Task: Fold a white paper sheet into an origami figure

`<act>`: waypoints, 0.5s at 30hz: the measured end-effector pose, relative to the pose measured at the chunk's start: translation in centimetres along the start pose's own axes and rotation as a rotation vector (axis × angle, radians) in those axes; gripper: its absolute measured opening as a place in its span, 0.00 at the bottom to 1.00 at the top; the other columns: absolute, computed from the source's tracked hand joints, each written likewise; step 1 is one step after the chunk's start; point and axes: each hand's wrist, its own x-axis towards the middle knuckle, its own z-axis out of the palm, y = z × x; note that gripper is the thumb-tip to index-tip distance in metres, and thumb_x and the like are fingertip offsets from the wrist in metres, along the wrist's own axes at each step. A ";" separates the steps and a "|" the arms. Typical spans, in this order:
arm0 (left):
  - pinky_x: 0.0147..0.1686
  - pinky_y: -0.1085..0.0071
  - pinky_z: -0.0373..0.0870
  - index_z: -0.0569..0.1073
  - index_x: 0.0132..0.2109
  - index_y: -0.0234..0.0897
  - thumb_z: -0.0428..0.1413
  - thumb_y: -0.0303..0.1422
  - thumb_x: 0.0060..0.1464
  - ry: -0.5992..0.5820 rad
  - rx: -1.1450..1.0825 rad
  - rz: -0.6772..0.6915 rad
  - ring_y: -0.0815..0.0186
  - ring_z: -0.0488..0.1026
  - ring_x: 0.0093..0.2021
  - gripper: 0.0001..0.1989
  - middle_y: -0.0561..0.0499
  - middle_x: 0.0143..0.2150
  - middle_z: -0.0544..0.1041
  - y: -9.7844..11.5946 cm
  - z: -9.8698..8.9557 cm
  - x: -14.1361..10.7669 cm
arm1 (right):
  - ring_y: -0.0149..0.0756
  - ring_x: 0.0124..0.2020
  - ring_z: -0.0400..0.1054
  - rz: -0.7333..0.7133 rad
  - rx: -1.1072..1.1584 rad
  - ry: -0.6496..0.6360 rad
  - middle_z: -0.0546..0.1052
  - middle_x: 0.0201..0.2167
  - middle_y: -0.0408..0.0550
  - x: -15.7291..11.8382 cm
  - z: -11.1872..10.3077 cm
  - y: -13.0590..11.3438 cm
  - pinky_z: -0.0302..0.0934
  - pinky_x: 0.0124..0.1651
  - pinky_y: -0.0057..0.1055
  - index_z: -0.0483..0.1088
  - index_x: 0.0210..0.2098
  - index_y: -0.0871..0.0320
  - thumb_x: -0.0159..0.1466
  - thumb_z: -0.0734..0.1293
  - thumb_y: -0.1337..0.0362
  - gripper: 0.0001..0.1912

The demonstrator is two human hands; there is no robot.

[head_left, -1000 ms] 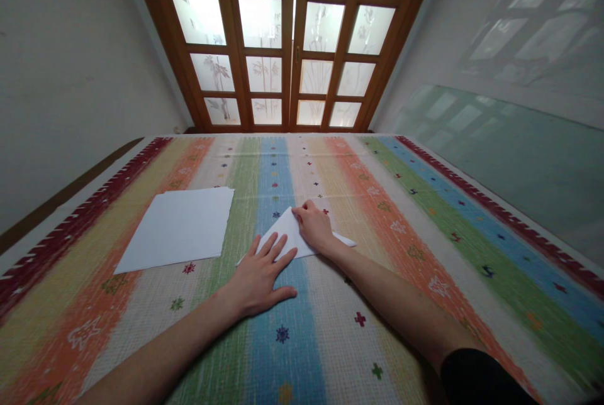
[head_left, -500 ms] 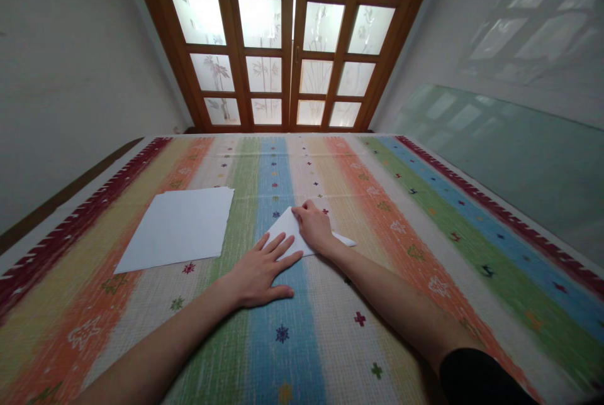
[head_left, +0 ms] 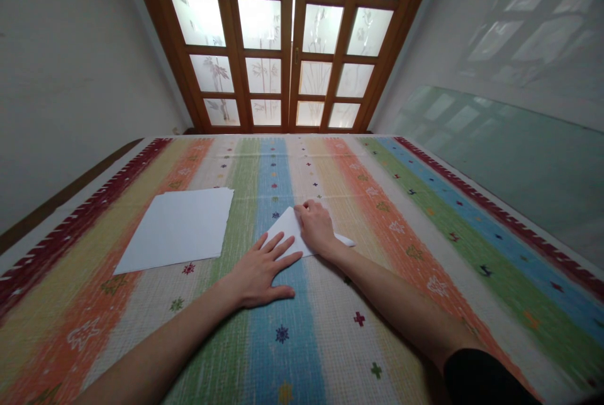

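A folded piece of white paper lies on the striped tablecloth in the middle of the table, its pointed tip facing away from me. My left hand rests flat on its near left part, fingers spread. Closed around the paper's upper right edge is my right hand, thumb and fingers pinched together near the tip. That hand covers much of the paper's right side, and a narrow white end sticks out to the right beyond the wrist.
To the left lies a stack of white paper sheets, slightly uneven at its edges. The striped tablecloth covers the table. Wooden doors with frosted panes stand past the far edge, and a glass panel leans along the right wall.
My right hand has shifted slightly to the right along the paper's edge. The left hand stays flat in nearly the same place.
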 end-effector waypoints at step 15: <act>0.67 0.46 0.39 0.50 0.71 0.51 0.42 0.63 0.56 0.043 0.008 0.020 0.50 0.41 0.72 0.41 0.47 0.74 0.44 -0.1 0.4 0.1 | 0.51 0.71 0.43 -0.341 0.096 -0.137 0.52 0.69 0.67 -6.4 1.8 0.6 0.42 0.69 0.48 0.50 0.68 0.73 0.68 0.54 0.42 0.43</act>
